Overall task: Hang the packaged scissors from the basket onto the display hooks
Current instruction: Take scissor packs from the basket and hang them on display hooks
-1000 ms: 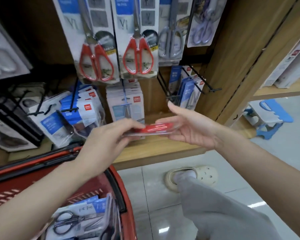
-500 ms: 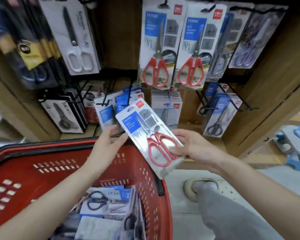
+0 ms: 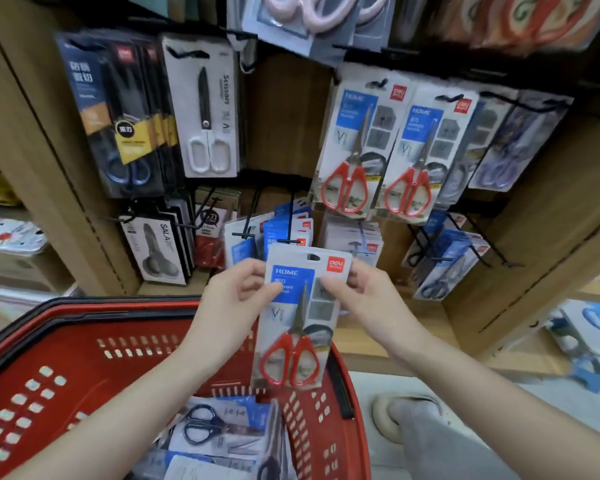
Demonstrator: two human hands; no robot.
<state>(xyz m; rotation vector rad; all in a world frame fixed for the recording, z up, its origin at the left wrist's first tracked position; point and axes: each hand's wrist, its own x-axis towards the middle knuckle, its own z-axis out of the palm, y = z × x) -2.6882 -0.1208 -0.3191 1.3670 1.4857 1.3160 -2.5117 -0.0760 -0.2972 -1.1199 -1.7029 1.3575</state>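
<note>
Left hand (image 3: 232, 303) and right hand (image 3: 369, 301) pinch the red scissors pack (image 3: 297, 320) by its upper edges; hold it upright, aiming its hang slot (image 3: 313, 257) at the matching packs (image 3: 352, 150) far right.

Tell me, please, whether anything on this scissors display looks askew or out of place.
The blue-carded packs at lower right hang tilted and splayed, unlike the two red-handled packs above, which hang flat. The held pack, pinched by the left hand and right hand, looks upright and undamaged.
</note>
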